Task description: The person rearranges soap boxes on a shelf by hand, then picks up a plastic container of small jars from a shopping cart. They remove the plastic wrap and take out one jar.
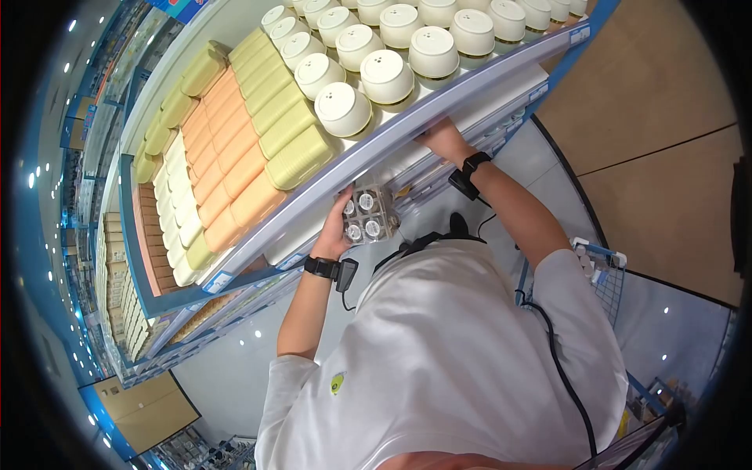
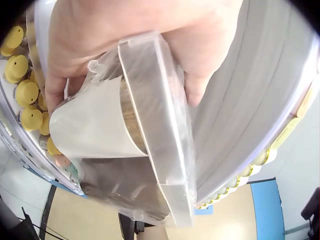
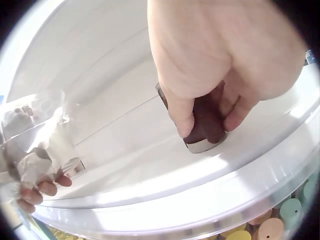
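Observation:
In the head view my left hand point(image 1: 334, 225) grips a clear plastic pack point(image 1: 370, 215) of several small containers with round white labels, in front of the shelf. Seen close in the left wrist view, the pack point(image 2: 172, 135) has thin transparent walls, and one container point(image 2: 95, 120) inside is wrapped in white. My right hand point(image 1: 446, 141) reaches under the upper shelf's front edge. The right wrist view has its fingers round a small dark cylinder with a clear glassy rim point(image 3: 202, 146), low over a white shelf board point(image 3: 120, 145). My fingers hide much of this cylinder.
Above, a shelf carries rows of white rounded jars point(image 1: 343, 110) and green and orange blocks point(image 1: 294, 157), behind a raised front lip point(image 1: 345, 176). Yellow-lidded items point(image 2: 26, 92) stand on a lower level. A wire basket cart point(image 1: 607, 286) is beside my right arm.

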`<state>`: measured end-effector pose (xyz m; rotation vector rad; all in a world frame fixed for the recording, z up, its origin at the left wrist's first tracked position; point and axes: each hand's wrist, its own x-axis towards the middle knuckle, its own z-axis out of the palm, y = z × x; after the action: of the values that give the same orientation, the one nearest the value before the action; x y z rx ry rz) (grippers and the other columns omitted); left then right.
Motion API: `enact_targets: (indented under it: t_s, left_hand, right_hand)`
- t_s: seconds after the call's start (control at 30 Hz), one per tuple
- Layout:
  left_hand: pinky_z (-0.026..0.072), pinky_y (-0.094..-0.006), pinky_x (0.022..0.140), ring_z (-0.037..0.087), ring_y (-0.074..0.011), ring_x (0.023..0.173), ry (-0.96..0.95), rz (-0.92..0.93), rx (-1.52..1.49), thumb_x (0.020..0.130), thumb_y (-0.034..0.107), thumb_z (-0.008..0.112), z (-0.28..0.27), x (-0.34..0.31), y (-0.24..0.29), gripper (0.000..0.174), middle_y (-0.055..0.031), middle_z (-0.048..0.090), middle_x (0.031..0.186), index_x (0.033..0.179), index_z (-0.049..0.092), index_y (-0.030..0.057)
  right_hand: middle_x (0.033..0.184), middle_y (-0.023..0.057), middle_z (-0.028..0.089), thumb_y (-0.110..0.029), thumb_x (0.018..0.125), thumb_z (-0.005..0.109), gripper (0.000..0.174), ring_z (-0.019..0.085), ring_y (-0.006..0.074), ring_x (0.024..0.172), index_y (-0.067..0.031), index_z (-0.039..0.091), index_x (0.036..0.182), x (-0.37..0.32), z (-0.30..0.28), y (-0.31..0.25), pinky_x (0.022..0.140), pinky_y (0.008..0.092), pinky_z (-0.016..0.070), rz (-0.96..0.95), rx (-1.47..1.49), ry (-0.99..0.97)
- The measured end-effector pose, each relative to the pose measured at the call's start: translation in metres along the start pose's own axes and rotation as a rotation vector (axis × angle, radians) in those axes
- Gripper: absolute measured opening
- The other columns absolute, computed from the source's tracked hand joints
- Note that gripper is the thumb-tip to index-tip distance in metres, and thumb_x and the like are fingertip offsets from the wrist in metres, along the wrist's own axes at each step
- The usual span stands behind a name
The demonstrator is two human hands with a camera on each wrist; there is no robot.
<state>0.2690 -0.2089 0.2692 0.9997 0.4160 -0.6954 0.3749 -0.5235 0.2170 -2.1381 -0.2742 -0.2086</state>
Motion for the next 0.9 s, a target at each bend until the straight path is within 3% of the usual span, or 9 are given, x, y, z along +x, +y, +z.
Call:
enact_targets:
  t_s: [0.17,0.23,0.27,0.37,0.5,0.6,0.7,0.83,0.9]
  left_hand:
    - [0.0611,-0.0410,0.093,0.072,-0.0244,0.111,0.011,-0.032,-0.026,0.103,0.034,0.062,-0.003,-0.001,-0.002,0.046,-0.0110,0.069,0.128,0.139,0.057,0.0069]
    - [0.0607,-0.0402,0.093,0.071,-0.0241,0.111,0.013,-0.011,-0.050,0.102,0.030,0.063,-0.012,-0.003,0.000,0.044,-0.0109,0.069,0.128,0.137,0.058,0.0049]
    - [0.0601,-0.0395,0.093,0.071,-0.0238,0.112,0.020,0.031,-0.003,0.101,0.026,0.063,-0.020,-0.004,0.000,0.041,-0.0108,0.069,0.126,0.135,0.059,0.0033]
    - [0.0566,-0.0364,0.096,0.069,-0.0217,0.113,0.077,0.129,0.059,0.097,0.020,0.069,-0.007,-0.023,0.011,0.040,-0.0106,0.070,0.124,0.131,0.062,-0.0005]
    - [0.0512,-0.0322,0.099,0.067,-0.0197,0.112,0.203,0.371,0.342,0.093,0.019,0.079,-0.016,-0.033,0.029,0.041,-0.0104,0.072,0.123,0.127,0.069,-0.0019]
    - [0.0530,-0.0352,0.097,0.069,-0.0225,0.111,0.267,0.587,0.980,0.090,0.028,0.084,-0.019,-0.034,0.046,0.044,-0.0101,0.075,0.119,0.124,0.073,0.0034]
    - [0.0531,-0.0364,0.097,0.070,-0.0263,0.110,0.299,0.729,1.249,0.089,0.032,0.084,-0.027,-0.026,0.050,0.049,-0.0142,0.075,0.118,0.125,0.071,0.0020]
    - [0.0534,-0.0402,0.097,0.068,-0.0336,0.114,0.296,0.736,1.383,0.089,0.034,0.081,-0.053,-0.015,0.035,0.058,-0.0186,0.073,0.122,0.135,0.065,0.0026]
    - [0.0530,-0.0433,0.097,0.064,-0.0402,0.117,0.359,0.758,1.883,0.088,0.028,0.079,-0.054,-0.017,0.024,0.062,-0.0212,0.065,0.135,0.143,0.058,0.0087]
  right_hand:
    - [0.122,0.0257,0.067,-0.014,0.081,0.081,0.054,0.062,0.0455,0.114,-0.0002,0.060,0.129,-0.014,-0.009,-0.012,0.100,0.0486,0.0515,-0.016,-0.048,-0.004]
    - [0.134,0.0268,0.058,-0.013,0.083,0.080,0.063,0.055,0.0479,0.123,0.0010,0.052,0.137,-0.031,-0.017,-0.021,0.103,0.0501,0.0487,-0.137,-0.107,0.191]
    - [0.142,0.0271,0.051,-0.014,0.085,0.080,0.071,0.052,0.0464,0.128,0.0016,0.044,0.144,-0.038,-0.029,-0.034,0.103,0.0490,0.0479,-0.104,-0.097,0.117]
    - [0.130,0.0235,0.061,-0.014,0.088,0.078,0.056,0.062,0.0390,0.116,0.0021,0.053,0.136,-0.056,-0.040,-0.058,0.094,0.0424,0.0528,-0.029,0.082,0.202]
    - [0.113,0.0160,0.070,-0.015,0.095,0.073,0.036,0.070,0.0283,0.099,0.0035,0.061,0.124,-0.058,-0.037,-0.076,0.084,0.0349,0.0558,0.085,0.230,0.027]
    - [0.111,0.0118,0.072,-0.016,0.105,0.061,0.030,0.073,0.0219,0.098,0.0048,0.062,0.126,-0.050,-0.011,-0.086,0.083,0.0331,0.0587,0.221,0.561,-0.217]
    - [0.104,0.0102,0.073,-0.029,0.109,0.056,0.038,0.072,0.0195,0.092,0.0062,0.064,0.122,-0.044,0.021,-0.089,0.078,0.0323,0.0592,0.256,0.700,-0.302]
    - [0.115,0.0188,0.070,-0.046,0.110,0.050,0.058,0.072,0.0244,0.093,0.0049,0.057,0.137,-0.045,0.044,-0.089,0.078,0.0355,0.0617,0.475,0.832,-0.328]
    - [0.120,0.0217,0.068,-0.050,0.109,0.049,0.063,0.072,0.0259,0.093,0.0042,0.054,0.142,-0.049,0.051,-0.097,0.078,0.0367,0.0624,0.586,0.927,-0.308]
